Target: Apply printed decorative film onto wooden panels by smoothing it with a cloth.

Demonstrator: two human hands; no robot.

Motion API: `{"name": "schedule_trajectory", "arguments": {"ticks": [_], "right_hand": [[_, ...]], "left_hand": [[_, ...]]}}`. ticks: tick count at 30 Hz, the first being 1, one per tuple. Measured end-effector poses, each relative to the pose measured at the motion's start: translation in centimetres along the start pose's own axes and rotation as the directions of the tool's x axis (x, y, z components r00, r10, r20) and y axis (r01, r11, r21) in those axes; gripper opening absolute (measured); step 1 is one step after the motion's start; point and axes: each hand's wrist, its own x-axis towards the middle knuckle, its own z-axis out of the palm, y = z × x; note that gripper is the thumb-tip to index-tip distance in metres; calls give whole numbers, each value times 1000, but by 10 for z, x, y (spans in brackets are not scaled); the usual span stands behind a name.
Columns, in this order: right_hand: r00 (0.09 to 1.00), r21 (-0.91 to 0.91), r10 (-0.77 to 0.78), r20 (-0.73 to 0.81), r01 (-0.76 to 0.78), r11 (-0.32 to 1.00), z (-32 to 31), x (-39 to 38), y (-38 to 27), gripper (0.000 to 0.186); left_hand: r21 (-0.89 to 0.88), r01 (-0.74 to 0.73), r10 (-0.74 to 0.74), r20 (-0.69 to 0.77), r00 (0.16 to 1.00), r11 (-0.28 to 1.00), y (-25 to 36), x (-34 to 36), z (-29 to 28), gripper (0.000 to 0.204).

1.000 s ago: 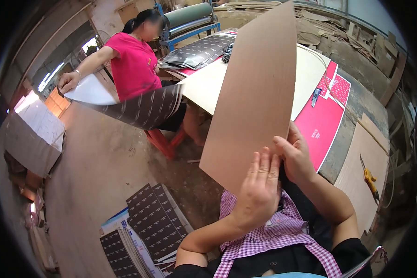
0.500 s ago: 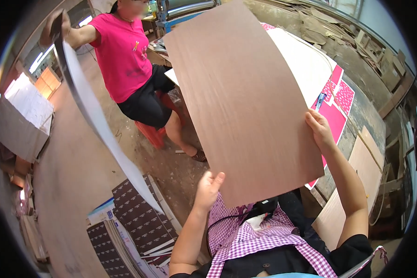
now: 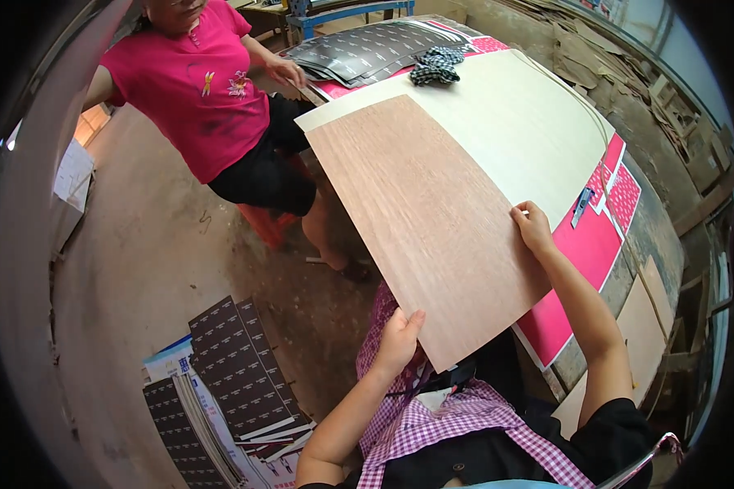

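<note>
A thin brown wood sheet (image 3: 432, 220) slants away from me, its far part over a larger cream sheet (image 3: 538, 122) on the workbench. At its near left corner, my left hand (image 3: 401, 336) is closed on the edge, thumb on top. My right hand (image 3: 534, 228) pinches the right edge farther up. The near end of the wood sheet sticks out past the bench, above my purple checked apron (image 3: 457, 416). Under the cream sheet, a pink printed sheet (image 3: 583, 261) shows at the right, with a utility knife (image 3: 581, 207) lying on it.
A co-worker in a pink shirt (image 3: 192, 90) stands at the far left, one hand near the bench. Dark printed sheets (image 3: 367, 50) and a checked cloth (image 3: 437, 65) lie at the bench's far end. Stacked dark boards (image 3: 240, 367) rest on the floor at lower left. A pale sheet (image 3: 24, 269) fills the left rim.
The wood sheet has come down and flatter over the cream sheet, uncovering the dark sheets and cloth. The co-worker's pale sheet has swung toward the left rim.
</note>
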Motion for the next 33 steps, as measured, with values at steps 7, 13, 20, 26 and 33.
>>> {"name": "schedule_trajectory", "arguments": {"ticks": [7,13,20,26,33], "right_hand": [[959,-118,210,189,-191,975,-4,28,-14,33],[787,435,38,615,-380,816,-34,-11,-25,43],[975,-343,-217,41,217,914,-23,16,28,29],[782,-334,-398,479,582,742,-1,-38,-20,65],[973,-447,-210,-96,147,883,-24,-17,45,65]], "left_hand": [[437,19,-19,-3,1000,899,0,31,-13,34],[65,-17,25,-132,991,998,-3,19,-16,38],[-343,51,-86,-88,992,938,-36,27,-21,40],[397,-144,223,-159,962,906,-28,39,-20,31],[261,-123,148,-78,986,958,-25,44,-6,40]]}}
